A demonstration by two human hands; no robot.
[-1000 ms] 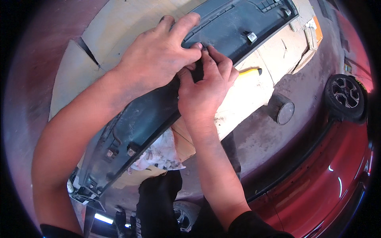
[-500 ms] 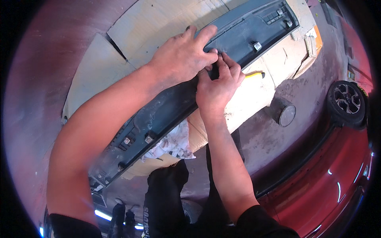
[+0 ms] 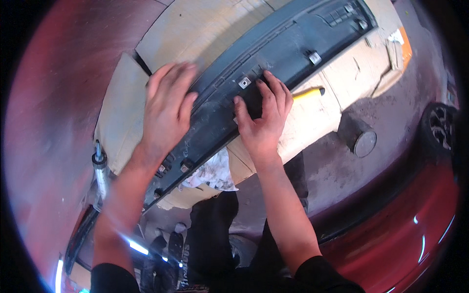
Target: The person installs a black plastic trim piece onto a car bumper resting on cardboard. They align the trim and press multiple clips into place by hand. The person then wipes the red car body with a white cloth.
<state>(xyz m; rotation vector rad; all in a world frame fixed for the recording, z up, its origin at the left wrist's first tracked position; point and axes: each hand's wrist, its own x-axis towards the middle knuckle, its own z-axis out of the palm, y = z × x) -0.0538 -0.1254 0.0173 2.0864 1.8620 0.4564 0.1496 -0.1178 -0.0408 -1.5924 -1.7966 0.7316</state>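
A long dark grey plastic trim panel lies slantwise on cardboard, its ribbed side up. My right hand rests on its near edge, fingers and thumb apart, with nothing seen between them. Just beyond those fingertips a square metal clip sits on the panel; another clip is farther right, and several more line the piece. Over the panel's far edge, left of the middle, my left hand is open and somewhat blurred, fingers stretched out and holding nothing.
Flattened cardboard lies under the panel. On it are a yellow-handled tool and a stained white cloth. A dark can stands on the floor at right, near a red car body. A silver tube-shaped tool is at left.
My left hand has come away from beside the right and moved left and nearer, opening. My right hand's fingers have spread, and the clip that both hands covered now shows.
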